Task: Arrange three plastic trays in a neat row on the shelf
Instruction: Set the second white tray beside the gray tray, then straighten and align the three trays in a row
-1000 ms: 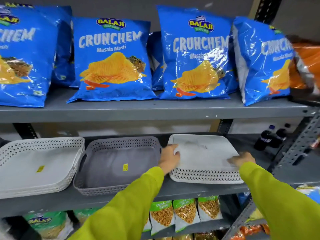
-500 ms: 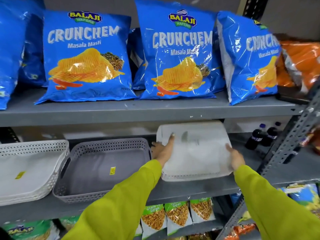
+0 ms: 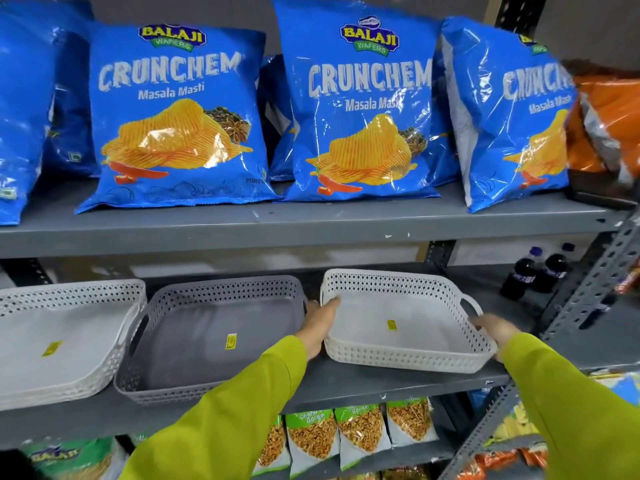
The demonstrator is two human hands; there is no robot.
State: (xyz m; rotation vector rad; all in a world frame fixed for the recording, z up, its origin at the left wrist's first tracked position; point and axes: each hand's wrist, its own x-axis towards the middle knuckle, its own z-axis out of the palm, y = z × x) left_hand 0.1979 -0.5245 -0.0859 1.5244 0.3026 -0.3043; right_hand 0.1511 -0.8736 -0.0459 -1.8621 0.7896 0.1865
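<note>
Trays on middle shelf — third one in hand

Hands grip the white perforated plastic tray (image 3: 405,327) upright at the right end of the grey metal shelf (image 3: 346,382): left hand (image 3: 317,327) clamps its left rim, right hand (image 3: 493,332) its right edge. Grey perforated plastic tray (image 3: 207,337) sits just left; stack of white perforated trays (image 3: 62,344) beyond it — blue crisp bags (image 3: 360,109) above.

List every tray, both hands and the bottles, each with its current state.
Right white tray: upright, open side up, held at both ends.
Grey tray: upright on shelf, empty.
Left white tray: upright, empty.
Left hand: gripping tray's left rim.
Right hand: gripping tray's right end.
Bottles: standing, capped.
</note>
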